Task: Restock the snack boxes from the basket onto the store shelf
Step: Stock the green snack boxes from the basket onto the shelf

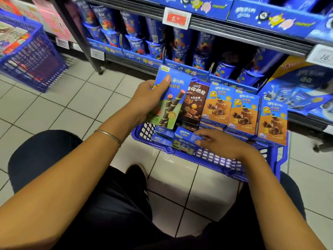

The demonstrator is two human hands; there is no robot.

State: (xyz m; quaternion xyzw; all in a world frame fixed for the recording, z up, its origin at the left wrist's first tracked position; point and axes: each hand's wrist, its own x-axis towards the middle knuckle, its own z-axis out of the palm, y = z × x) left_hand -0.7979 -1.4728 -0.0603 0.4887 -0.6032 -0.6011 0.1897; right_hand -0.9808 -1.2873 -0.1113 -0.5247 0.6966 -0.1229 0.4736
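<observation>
At lower centre, your right hand (pixel 222 144) pinches a small blue cardboard snack box (pixel 185 141) lying in the blue plastic mesh basket (pixel 225 164). Just above it, your left hand (pixel 149 100) grips an upright blue-and-green wafer-roll box (pixel 173 98), with the thumb across its front. Beyond, the grey metal store shelf (pixel 234 34) crosses the upper right.

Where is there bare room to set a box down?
Bare basket mesh nearest the person, below the right hand; floor tiles left of the basket. Crowded: the basket's far side, packed with upright orange boxes, and the shelf of cups.
</observation>
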